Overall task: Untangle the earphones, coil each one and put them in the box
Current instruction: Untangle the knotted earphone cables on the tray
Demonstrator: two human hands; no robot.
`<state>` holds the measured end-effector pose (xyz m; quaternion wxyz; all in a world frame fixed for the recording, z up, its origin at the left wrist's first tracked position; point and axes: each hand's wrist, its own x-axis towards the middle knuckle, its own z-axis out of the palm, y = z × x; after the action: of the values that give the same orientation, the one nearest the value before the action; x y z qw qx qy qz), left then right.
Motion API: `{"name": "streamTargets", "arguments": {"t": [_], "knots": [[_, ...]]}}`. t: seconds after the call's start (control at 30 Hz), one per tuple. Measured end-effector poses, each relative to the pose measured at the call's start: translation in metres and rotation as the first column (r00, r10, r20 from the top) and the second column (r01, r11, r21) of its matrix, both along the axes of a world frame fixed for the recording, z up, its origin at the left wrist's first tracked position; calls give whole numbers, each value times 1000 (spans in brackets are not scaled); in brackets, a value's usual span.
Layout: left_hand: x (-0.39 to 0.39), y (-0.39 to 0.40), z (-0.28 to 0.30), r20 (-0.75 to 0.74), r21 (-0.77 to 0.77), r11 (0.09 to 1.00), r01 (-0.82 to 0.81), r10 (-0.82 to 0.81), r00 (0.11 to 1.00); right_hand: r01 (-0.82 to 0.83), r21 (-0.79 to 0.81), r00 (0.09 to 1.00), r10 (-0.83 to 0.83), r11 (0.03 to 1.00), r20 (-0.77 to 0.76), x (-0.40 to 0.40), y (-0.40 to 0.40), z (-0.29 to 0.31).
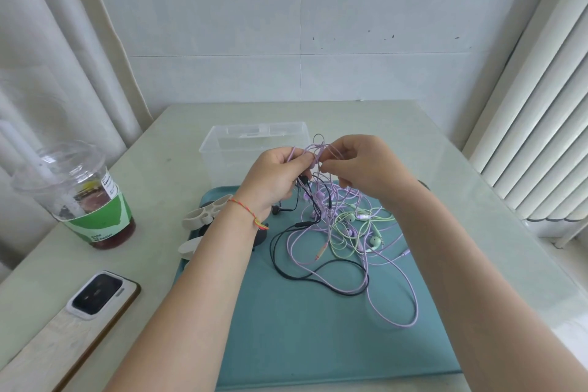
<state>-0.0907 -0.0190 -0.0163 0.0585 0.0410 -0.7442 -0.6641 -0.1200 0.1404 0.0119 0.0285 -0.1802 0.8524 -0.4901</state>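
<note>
A tangle of earphones lies on the teal tray [318, 344]: purple cords [394, 283], a black cord [321, 280] and a green pair [346, 234]. My left hand [273, 177] and my right hand [359, 165] hold a bunch of the purple cords up above the tray, each pinching strands near a small loop at the top. The lifted strands hang down into the pile. The clear plastic box [254, 145] stands just behind my hands, with nothing seen inside it.
A plastic cup [79, 197] with a straw and dark drink stands at the left. A phone [95, 296] lies face down near the table's front left edge. White and dark earphone cases [206, 213] sit at the tray's left edge, partly behind my left wrist.
</note>
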Motion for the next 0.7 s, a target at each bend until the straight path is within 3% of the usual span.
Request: {"name": "streamTargets", "arguments": {"t": [0.3, 0.4, 0.53, 0.7], "knots": [[2, 2, 3, 11, 7, 999, 48, -48, 999, 22, -96, 1000, -22, 995, 10, 1, 0, -1], [5, 6, 3, -17, -55, 994, 93, -95, 995, 35, -128, 999, -31, 991, 30, 0, 0, -1], [2, 5, -2, -119, -106, 994, 15, -28, 993, 43, -126, 999, -41, 991, 24, 0, 2, 1], [1, 2, -2, -118, -262, 965, -29, -2, 993, 45, -114, 998, -41, 992, 38, -1, 4, 2]]}}
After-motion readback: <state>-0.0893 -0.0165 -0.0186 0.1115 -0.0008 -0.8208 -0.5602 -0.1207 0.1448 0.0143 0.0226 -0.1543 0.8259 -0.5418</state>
